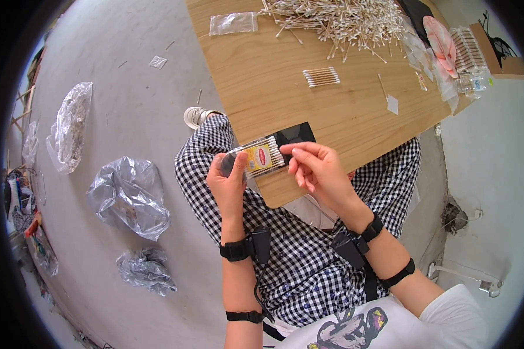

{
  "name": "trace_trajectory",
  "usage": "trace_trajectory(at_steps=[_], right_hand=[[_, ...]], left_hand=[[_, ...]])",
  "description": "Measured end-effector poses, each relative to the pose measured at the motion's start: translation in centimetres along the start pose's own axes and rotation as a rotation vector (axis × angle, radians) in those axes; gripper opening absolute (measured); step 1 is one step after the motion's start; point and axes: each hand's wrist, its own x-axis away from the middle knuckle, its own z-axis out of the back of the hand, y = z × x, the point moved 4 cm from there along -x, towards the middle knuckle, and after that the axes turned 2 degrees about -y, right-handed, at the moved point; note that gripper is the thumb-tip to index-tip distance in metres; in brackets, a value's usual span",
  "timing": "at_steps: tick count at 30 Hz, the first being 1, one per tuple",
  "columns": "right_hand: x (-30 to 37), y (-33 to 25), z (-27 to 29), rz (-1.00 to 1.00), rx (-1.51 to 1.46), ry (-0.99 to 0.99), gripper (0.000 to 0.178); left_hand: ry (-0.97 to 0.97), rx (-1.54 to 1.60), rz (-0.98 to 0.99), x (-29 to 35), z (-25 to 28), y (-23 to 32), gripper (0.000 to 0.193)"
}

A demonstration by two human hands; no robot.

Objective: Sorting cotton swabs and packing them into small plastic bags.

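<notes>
Near the table's front left corner, my left hand grips a flat clear packet of cotton swabs with a yellow and red label. The thumb lies across its front, and the white tips line up at the packet's right end. My right hand is at that end, with the index fingertip against or very close to the tips. Its thumb meets the index finger and the other fingers curl in; whether anything small is pinched there is hidden. Behind the packet, a black flat object lies on the table edge.
A large heap of loose cotton swabs covers the far part of the wooden table. Nearer lies a neat row of swabs. An empty clear bag is at far left, a pink bag at right. Plastic bags litter the floor.
</notes>
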Motion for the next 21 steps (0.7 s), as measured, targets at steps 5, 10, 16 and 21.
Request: trace_trajectory(at_steps=[5,10,16,21], right_hand=[[-0.3,-0.3,-0.8,0.046,-0.008,-0.001,0.027],[-0.1,0.4,-1.2,-0.047,0.021,-0.021,0.028],[-0.3,0.7,-1.5,-0.089,-0.12,-0.086,0.031],[-0.6,0.9,-1.8,-0.121,-0.216,-0.136,0.033]], left_hand=[[0.008,-0.007,0.002,0.1,0.0,0.0,0.025],[0.008,-0.014,0.004,0.1,0.1,-0.1,0.025],[0.001,-0.018,0.0,0.0,0.1,-0.1,0.023],[0.004,-0.019,-0.008,0.0,0.1,-0.1,0.023]])
